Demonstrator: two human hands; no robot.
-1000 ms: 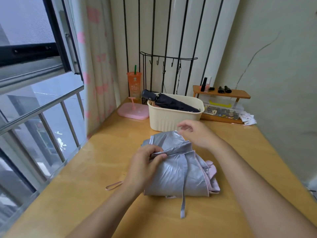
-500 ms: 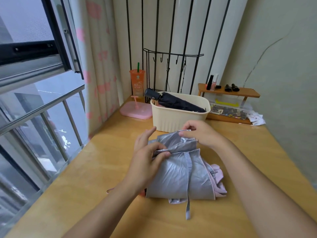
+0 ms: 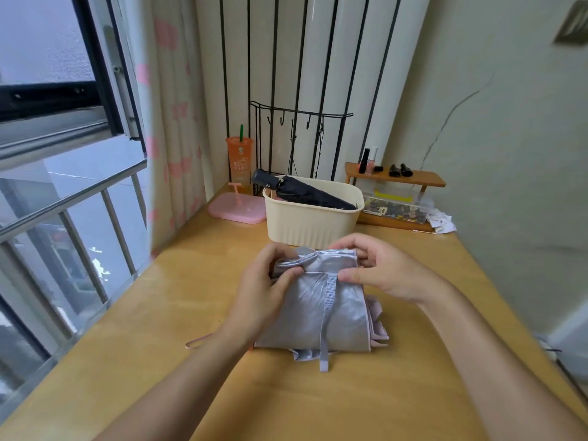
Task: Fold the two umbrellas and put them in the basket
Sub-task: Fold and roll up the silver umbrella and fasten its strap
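A silver umbrella (image 3: 318, 310) with a pink lining lies collapsed on the wooden table (image 3: 159, 345), its canopy in loose folds and its strap hanging toward me. My left hand (image 3: 264, 288) pinches the far left folds. My right hand (image 3: 378, 268) grips the far right edge of the fabric. A pink wrist loop (image 3: 197, 341) pokes out at the left. Behind it stands a cream basket (image 3: 313, 224) with a folded dark navy umbrella (image 3: 302, 190) lying across its rim.
A pink stand (image 3: 237, 206) and an orange cup (image 3: 240, 160) sit at the back left. A wooden shelf (image 3: 396, 179) with small bottles and a clear box stands at the back right. An open window with bars runs along the left edge.
Both hands shifted to the umbrella's far edge and gathered its folds. My right hand moved from above the fabric to gripping the right corner. The view tilted up slightly.
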